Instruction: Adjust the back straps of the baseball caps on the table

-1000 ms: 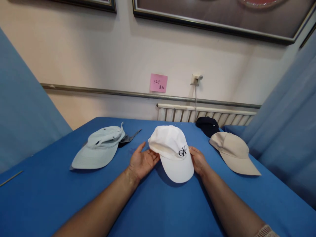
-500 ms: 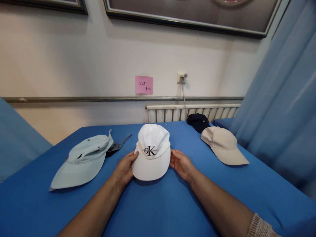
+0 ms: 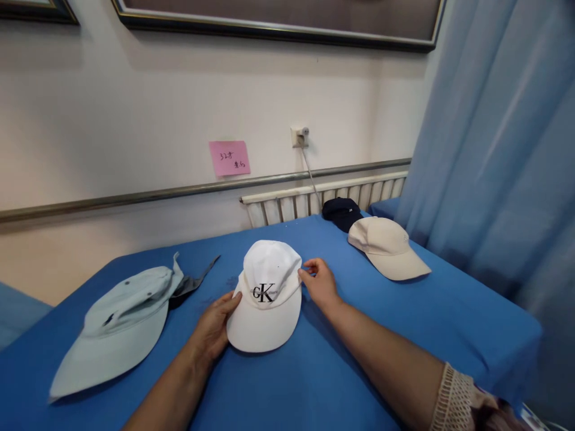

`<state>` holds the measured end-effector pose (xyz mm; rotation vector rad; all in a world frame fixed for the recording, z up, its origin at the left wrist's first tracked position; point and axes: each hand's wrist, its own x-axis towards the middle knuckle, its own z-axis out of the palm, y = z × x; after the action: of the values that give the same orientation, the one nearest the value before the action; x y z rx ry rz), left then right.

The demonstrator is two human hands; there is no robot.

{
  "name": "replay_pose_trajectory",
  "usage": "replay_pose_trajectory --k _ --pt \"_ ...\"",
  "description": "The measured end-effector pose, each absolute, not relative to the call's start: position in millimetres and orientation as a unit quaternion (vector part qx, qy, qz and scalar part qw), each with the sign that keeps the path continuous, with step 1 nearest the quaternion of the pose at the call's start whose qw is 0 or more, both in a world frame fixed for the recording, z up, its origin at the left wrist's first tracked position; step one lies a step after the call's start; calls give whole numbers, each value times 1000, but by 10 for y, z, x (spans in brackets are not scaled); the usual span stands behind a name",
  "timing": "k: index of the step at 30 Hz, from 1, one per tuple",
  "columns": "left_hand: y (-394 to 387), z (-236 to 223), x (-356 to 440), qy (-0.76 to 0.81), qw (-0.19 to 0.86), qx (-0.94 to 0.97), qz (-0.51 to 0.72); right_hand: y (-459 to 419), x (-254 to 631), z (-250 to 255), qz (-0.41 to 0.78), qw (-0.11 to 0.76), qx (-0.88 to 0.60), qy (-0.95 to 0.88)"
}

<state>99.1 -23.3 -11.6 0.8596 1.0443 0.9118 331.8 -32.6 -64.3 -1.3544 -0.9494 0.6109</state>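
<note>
A white baseball cap [image 3: 265,326] with black lettering on its front sits mid-table, brim toward me. My left hand [image 3: 215,326] grips the left side of the brim, thumb on top and fingers out of sight beneath. At the cap's right side, my right hand [image 3: 321,284] pinches the edge where crown and brim meet, with the other fingers loosely curled. A pale blue cap [image 3: 121,323] with a small dark emblem lies to the left of my left hand. To the right of my right hand rests a beige cap [image 3: 389,248].
A navy cap [image 3: 341,212] is at the back, touching or nearly touching the beige one. Behind the pale blue cap a dark grey item [image 3: 191,287] shows partly. The blue-covered table [image 3: 269,395] meets a wall with a radiator [image 3: 287,203]; a blue curtain [image 3: 494,179] hangs at right.
The white cap has turned so its lettering faces me more squarely. My left hand went from open palm to gripping the brim; my right hand shifted up the cap's edge. The view swung right.
</note>
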Motion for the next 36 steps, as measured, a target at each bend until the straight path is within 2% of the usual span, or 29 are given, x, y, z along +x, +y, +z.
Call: replay_pose_trajectory --k 6,9,14,16,25,36 --pt "-229 -120 976 554 605 438 367 -345 3342 -627 229 522 -628 -531" --pt "-194 -115 936 614 480 532 331 -359 3335 -578 199 484 -629 -575" --pt "-122 -138 852 646 195 704 221 -390 3298 -517 174 444 -656 -585" --pt "-126 -140 844 640 148 734 174 -400 3277 -518 182 453 -674 -554" --pt "-177 -109 890 640 121 749 119 -325 3236 -628 240 472 -695 -485" --pt "-169 -177 872 639 122 747 133 -195 3267 -732 327 533 -656 -422"
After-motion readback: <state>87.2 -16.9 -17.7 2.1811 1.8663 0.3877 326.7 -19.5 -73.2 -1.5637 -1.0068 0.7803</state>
